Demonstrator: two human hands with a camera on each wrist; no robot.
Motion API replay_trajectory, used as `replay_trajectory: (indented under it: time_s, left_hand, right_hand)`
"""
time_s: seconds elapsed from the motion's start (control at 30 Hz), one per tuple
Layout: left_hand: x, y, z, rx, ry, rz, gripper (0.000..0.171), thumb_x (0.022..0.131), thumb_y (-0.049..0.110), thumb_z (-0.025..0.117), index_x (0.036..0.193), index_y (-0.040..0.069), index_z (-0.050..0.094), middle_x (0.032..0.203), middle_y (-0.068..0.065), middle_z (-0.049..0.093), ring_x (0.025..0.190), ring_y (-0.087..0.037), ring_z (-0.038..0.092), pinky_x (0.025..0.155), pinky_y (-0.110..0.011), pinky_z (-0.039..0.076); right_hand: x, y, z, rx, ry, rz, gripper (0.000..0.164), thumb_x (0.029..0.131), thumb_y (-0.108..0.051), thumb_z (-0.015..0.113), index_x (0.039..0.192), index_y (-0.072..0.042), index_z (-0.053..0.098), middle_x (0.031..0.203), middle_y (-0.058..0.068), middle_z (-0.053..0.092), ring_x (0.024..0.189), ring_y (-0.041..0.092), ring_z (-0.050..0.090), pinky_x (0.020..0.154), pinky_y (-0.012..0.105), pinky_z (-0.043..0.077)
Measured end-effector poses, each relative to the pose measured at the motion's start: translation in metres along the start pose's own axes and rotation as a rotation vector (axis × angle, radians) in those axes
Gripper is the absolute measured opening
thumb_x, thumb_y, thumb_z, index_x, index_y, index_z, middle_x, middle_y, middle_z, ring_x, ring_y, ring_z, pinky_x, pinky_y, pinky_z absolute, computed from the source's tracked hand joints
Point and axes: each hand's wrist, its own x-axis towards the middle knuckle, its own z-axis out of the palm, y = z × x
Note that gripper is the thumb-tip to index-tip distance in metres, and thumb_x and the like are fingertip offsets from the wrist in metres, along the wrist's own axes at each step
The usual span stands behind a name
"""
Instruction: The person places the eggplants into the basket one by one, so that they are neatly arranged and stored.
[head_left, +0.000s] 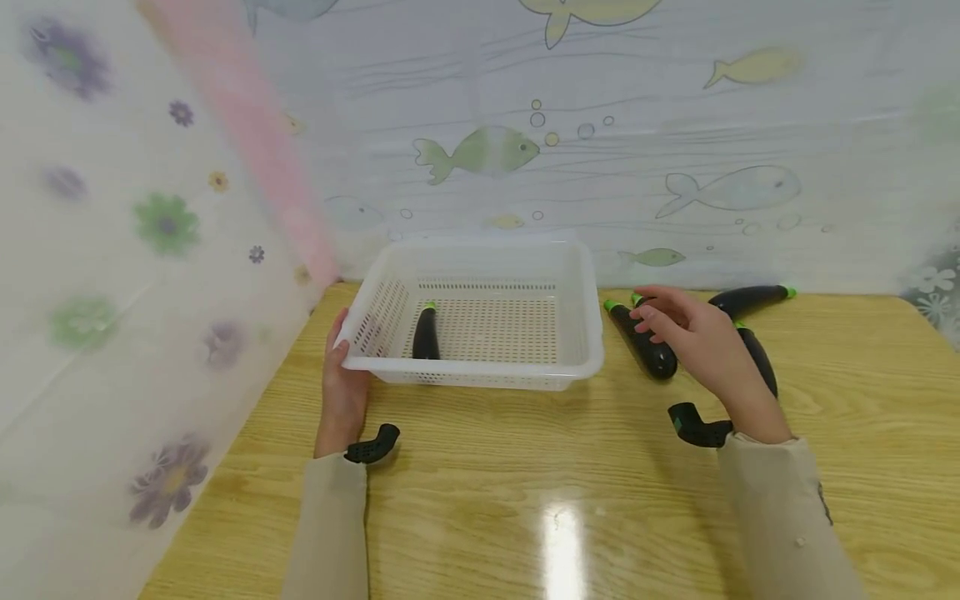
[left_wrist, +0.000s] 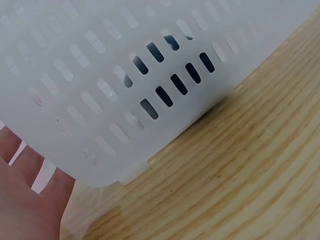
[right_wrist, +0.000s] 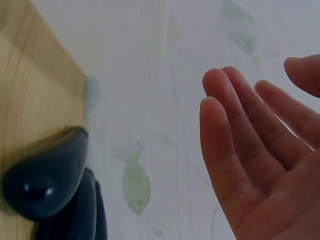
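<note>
A white plastic basket [head_left: 465, 377] with slotted walls stands on the table, and one dark eggplant [head_left: 426, 333] with a green cap lies in its left part. My left hand [head_left: 345, 387] grips the basket's left side near the front corner, thumb at the rim; the left wrist view shows its fingers [left_wrist: 30, 165] against the outer wall. To the right of the basket, my right hand [head_left: 701, 342] hovers above several eggplants, fingers loosely bent and holding nothing. Nearest to it lies an eggplant [head_left: 647, 343]; another eggplant [head_left: 759, 358] is partly hidden by the hand.
Behind the right hand, an eggplant [head_left: 752, 298] lies near the back edge of the wooden table [head_left: 465, 492]. A sheet printed with fish [head_left: 487, 152] hangs behind the table, and a flowered sheet [head_left: 167, 223] borders the left side.
</note>
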Motion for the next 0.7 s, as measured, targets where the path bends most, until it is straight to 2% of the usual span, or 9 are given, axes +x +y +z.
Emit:
replay_trajectory:
  time_s: [0.07, 0.17, 0.23, 0.37, 0.47, 0.7]
  left_hand:
    - [0.0, 0.0, -0.001, 0.006, 0.0, 0.0, 0.052, 0.091, 0.031, 0.042, 0.142, 0.026, 0.031, 0.147, -0.002, 0.031, 0.131, -0.021, 0.031, 0.103, -0.038, 0.025]
    - [0.001, 0.0, -0.001, 0.007, 0.001, 0.0, 0.052, 0.091, 0.03, 0.042, 0.142, 0.026, 0.031, 0.146, -0.001, 0.031, 0.131, -0.021, 0.031, 0.104, -0.037, 0.025]
    - [0.001, 0.0, 0.0, 0.011, 0.001, -0.002, 0.052, 0.091, 0.031, 0.042, 0.142, 0.026, 0.031, 0.146, -0.002, 0.032, 0.131, -0.021, 0.032, 0.103, -0.037, 0.025]
    - [0.002, 0.001, 0.001, 0.012, 0.003, 0.004, 0.053, 0.091, 0.031, 0.043, 0.142, 0.025, 0.03, 0.146, -0.003, 0.032, 0.131, -0.023, 0.031, 0.104, -0.037, 0.024]
    - [0.002, 0.002, 0.002, 0.008, 0.006, -0.001, 0.053, 0.091, 0.031, 0.042, 0.142, 0.025, 0.03, 0.146, -0.003, 0.031, 0.132, -0.023, 0.03, 0.105, -0.037, 0.023]
    - [0.0, 0.002, 0.001, -0.003, 0.014, -0.015, 0.053, 0.092, 0.029, 0.041, 0.143, 0.025, 0.029, 0.146, -0.001, 0.031, 0.132, -0.022, 0.03, 0.105, -0.038, 0.023]
  right_hand:
    - [0.0, 0.006, -0.004, -0.018, 0.023, 0.01, 0.048, 0.094, -0.046, 0.042, 0.133, -0.019, 0.046, 0.112, 0.005, 0.062, 0.083, -0.004, 0.057, 0.076, 0.028, 0.048]
    - [-0.001, 0.016, -0.01, -0.033, 0.056, 0.024, 0.048, 0.094, -0.046, 0.04, 0.133, -0.019, 0.047, 0.113, 0.007, 0.062, 0.082, -0.01, 0.053, 0.074, 0.021, 0.047]
    - [-0.001, 0.023, -0.014, -0.053, 0.071, 0.047, 0.049, 0.094, -0.047, 0.04, 0.134, -0.02, 0.046, 0.115, 0.007, 0.062, 0.083, -0.009, 0.053, 0.073, 0.02, 0.046]
    - [-0.003, 0.037, -0.022, -0.067, 0.063, 0.099, 0.054, 0.094, -0.05, 0.037, 0.137, -0.017, 0.042, 0.121, 0.011, 0.059, 0.099, 0.015, 0.057, 0.082, 0.038, 0.044]
    - [-0.005, 0.048, -0.028, -0.059, 0.035, 0.156, 0.061, 0.093, -0.052, 0.035, 0.141, -0.015, 0.035, 0.129, 0.017, 0.05, 0.113, 0.034, 0.048, 0.085, 0.052, 0.038]
    - [-0.007, 0.068, -0.035, -0.014, 0.014, 0.283, 0.074, 0.091, -0.057, 0.032, 0.147, -0.012, 0.017, 0.14, 0.026, 0.034, 0.125, 0.045, 0.032, 0.091, 0.059, 0.031]
